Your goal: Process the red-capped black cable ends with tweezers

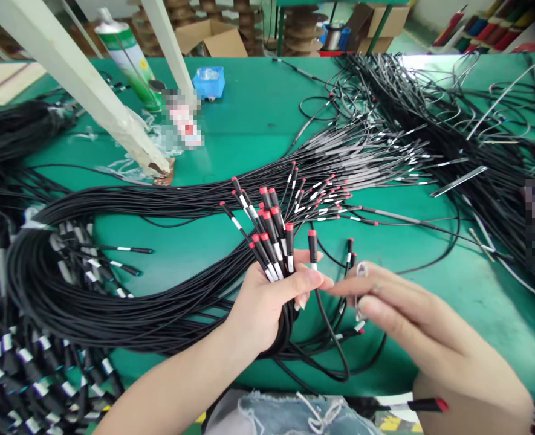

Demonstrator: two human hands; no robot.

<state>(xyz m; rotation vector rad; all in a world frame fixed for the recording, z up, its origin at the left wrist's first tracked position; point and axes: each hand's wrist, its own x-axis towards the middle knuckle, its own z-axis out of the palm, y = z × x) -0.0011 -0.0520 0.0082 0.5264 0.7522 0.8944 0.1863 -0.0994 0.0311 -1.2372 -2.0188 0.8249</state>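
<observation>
The bunch of thin black cables with red-capped, white-banded connector ends [269,238] stood fanned upward out of the left hand [267,302], whose fingers were curled tight round the stems just below the white bands, above the green mat-covered surface [249,121]. Just right of that bunch, one single black cable with a red tip [312,241] rose between the left fingertips and the right hand [412,314], whose thumb and forefinger were pinched together toward it, seemingly on a small pale band or tie, though blur made that hard to tell. Below the bunch the single cable dropped in a loose loop toward the surface's near edge. Beyond the bunch lay a spread of more red-tipped cable ends [326,196], and to the left of the bunch a thick coil of black cables [90,266]; far behind the bunch stood a green-and-white spray can [129,57] and a blue plastic box [209,81]. The fan looked uneven, so a few connectors could have slipped down out of the grip if the fingers loosened. The hanging loop could have snagged on the coil or the surface's edge and tugged the lone cable free. The pinched piece, being small, could have dropped among the loose ends and been lost.
</observation>
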